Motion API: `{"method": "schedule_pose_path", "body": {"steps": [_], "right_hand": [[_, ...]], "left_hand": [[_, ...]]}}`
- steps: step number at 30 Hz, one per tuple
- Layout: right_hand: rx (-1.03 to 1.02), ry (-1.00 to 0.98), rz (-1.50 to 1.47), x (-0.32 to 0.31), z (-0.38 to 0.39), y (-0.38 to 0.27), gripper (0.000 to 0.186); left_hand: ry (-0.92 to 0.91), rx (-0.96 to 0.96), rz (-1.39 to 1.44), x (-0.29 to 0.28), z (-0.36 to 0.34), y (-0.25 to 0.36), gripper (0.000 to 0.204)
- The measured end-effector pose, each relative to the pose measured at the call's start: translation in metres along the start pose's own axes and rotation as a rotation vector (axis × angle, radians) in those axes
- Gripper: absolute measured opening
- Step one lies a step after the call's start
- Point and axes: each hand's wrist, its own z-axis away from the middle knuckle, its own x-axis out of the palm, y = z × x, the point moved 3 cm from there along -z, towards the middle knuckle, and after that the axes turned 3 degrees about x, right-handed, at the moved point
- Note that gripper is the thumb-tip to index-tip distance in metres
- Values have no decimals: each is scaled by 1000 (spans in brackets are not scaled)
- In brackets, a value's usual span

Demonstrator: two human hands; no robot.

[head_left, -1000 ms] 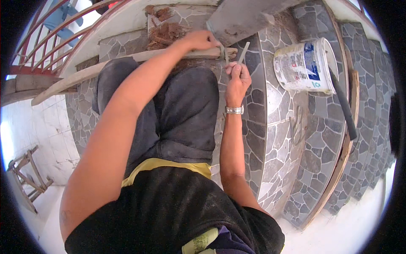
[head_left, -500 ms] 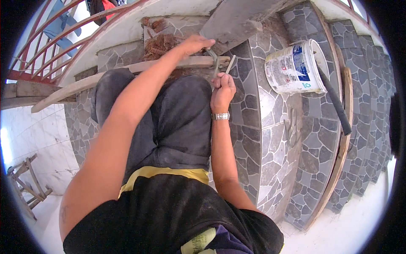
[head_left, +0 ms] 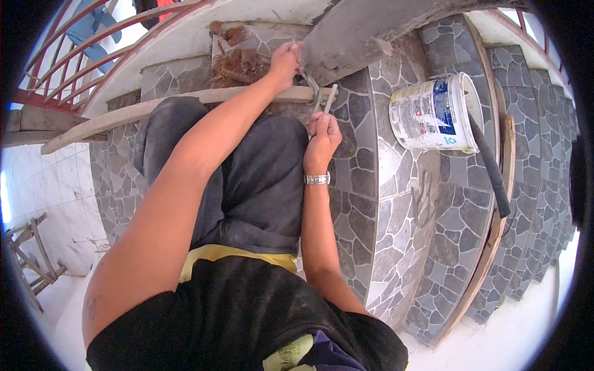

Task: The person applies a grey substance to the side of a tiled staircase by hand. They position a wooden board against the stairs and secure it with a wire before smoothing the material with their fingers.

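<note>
My left hand (head_left: pixel 286 65) is closed on the upper end of a greenish, bent metal piece (head_left: pixel 309 81), beside the foot of a grey cement-coated slab (head_left: pixel 344 34). My right hand (head_left: pixel 323 133) grips the lower end of that piece, where a pale straight strip (head_left: pixel 331 96) also rises from my fingers; whether the two are joined I cannot tell. Both lie across the end of a weathered wooden plank (head_left: pixel 130 114), which stretches left past my bent knees. Crumbled brown debris (head_left: pixel 238 71) lies behind the plank.
Stone-patterned steps (head_left: pixel 458 241) run along my right, with a white bucket (head_left: pixel 421 111), a dark tube (head_left: pixel 495 173) leaning from it, and a long board (head_left: pixel 498 226). Red railing (head_left: pixel 71 77) is at upper left, a wooden trestle (head_left: pixel 34 253) at lower left.
My left hand has risen along the bent piece toward the grey slab. My right hand has shifted slightly left. The view has also drifted a little, shifting the surroundings.
</note>
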Motion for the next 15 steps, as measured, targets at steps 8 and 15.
{"method": "schedule_pose_path", "body": {"steps": [8, 15], "right_hand": [[-75, -115, 450, -1, -6, -35, 29], [-92, -233, 527, 31, 2, -30, 23]], "left_hand": [[41, 29, -2053, 25, -19, 28, 32], [178, -130, -1884, -17, -40, 47, 38]]}}
